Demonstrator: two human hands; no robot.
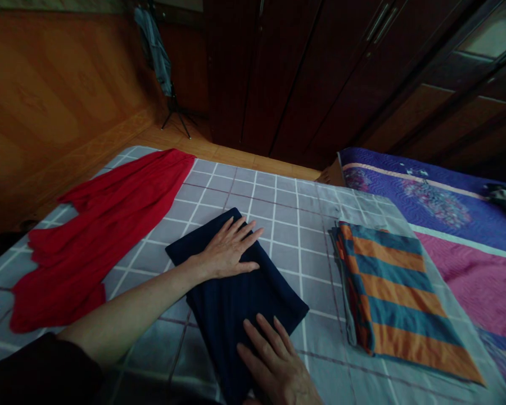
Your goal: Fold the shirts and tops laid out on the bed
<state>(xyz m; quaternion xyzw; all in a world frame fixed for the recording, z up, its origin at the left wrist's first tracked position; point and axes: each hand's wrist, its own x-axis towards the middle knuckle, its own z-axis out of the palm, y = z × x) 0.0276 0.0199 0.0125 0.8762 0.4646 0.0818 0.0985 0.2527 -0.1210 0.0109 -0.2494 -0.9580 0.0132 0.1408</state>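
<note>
A folded dark navy cloth garment (223, 306) lies on the grey checked bedsheet (316, 247) in front of me. My left hand (230, 250) rests palm down on its upper part, fingers spread. Lower down, my right hand (276, 360) lies on the garment's near right side, fingers stretched out and slightly apart. Neither hand grips anything. The near end of the garment runs out at the bottom of the view, so its exact kind cannot be made out.
To the left a red garment (122, 219) is spread out. On the right sits a folded stack with an orange and teal striped cloth (405, 298) on top. Beyond are a purple and pink quilt (430, 197), a dark wardrobe (287, 73) and a stand with hanging grey-blue cloth (155, 50).
</note>
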